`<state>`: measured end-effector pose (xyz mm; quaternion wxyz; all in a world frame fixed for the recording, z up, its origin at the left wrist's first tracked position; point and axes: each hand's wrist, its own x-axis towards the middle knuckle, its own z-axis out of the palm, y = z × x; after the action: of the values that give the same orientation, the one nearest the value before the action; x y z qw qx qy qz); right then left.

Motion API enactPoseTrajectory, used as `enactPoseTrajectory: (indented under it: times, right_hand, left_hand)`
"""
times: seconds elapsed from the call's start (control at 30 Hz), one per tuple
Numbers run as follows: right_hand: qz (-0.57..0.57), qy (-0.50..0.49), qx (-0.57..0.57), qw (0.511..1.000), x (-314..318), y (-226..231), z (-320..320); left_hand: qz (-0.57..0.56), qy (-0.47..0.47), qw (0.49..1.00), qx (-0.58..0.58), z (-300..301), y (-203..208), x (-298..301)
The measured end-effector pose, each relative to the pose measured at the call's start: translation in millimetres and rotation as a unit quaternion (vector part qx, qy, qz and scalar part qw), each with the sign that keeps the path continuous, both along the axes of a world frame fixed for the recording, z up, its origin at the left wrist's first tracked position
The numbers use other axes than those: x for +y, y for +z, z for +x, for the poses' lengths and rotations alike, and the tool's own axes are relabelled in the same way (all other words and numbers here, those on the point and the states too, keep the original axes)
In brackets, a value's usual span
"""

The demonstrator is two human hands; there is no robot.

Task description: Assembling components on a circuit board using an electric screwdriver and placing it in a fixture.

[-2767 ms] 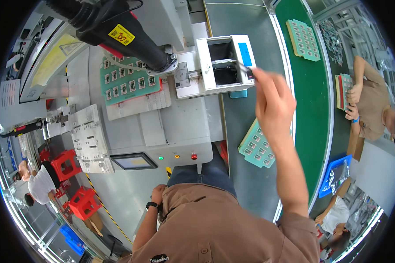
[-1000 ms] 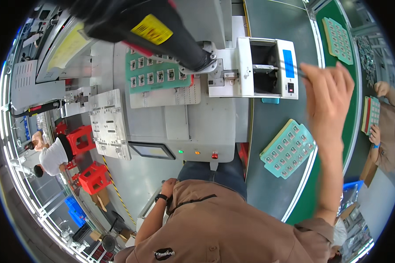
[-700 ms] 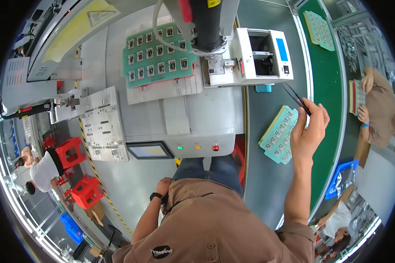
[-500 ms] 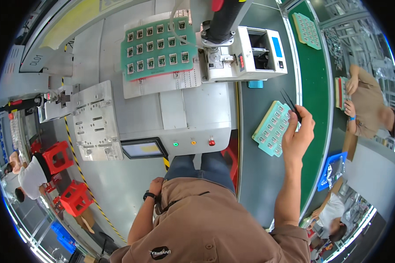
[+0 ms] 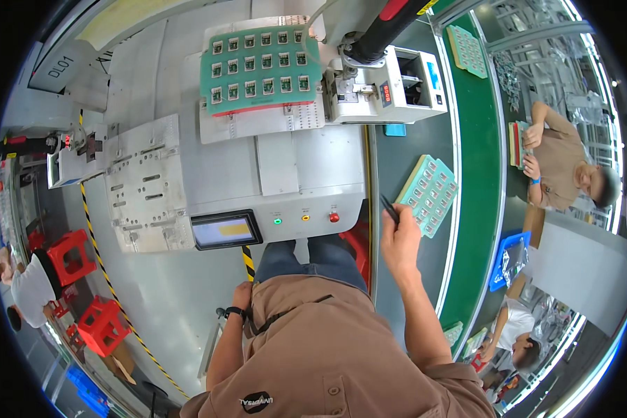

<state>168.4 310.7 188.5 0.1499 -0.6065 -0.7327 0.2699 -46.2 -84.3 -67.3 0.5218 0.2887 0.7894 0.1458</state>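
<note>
Black tweezers (image 5: 389, 208) are pinched in my right hand (image 5: 401, 245), their tips pointing up and left. This hand is over the grey bench, just left of and partly in front of a teal tray (image 5: 439, 196) with rows of small parts. My left hand (image 5: 242, 295) rests low by my waist, with a black watch on the wrist; its fingers are mostly hidden. Ahead of me, a larger teal tray (image 5: 258, 73) with rows of small green boards lies on a metal plate of the machine (image 5: 320, 160).
A white feeder unit (image 5: 418, 104) and a black cable arm (image 5: 376, 35) stand at the back. Machine buttons and a screen (image 5: 224, 230) face me. A green conveyor (image 5: 477, 160) runs along the right, with a co-worker (image 5: 564, 160) beyond. Red stools (image 5: 104, 326) stand left.
My right hand has moved left with the tweezers, from the right side of the smaller tray to its left side. The whole view has shifted slightly. My left hand stays by my waist.
</note>
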Motion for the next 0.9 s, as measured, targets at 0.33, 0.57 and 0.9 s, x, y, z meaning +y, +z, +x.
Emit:
enactPoseTrajectory:
  times: [0.33, 0.57, 0.9]
  right_hand:
    - [0.017, -0.007, 0.060, 0.998, 36.8, -1.2, 26.7]
    - [0.041, -0.099, 0.138, 0.985, 106.3, -14.7, 58.2]
    - [0.242, 0.104, 0.094, 0.960, 218.0, -12.5, 21.6]
  left_hand:
    - [0.028, -0.173, 0.985, 0.001, -12.9, 23.7, 32.0]
    - [-0.056, -0.119, 0.991, -0.013, -7.4, 57.5, 82.0]
    - [-0.143, 0.026, 0.989, -0.027, 20.0, 104.4, 134.1]
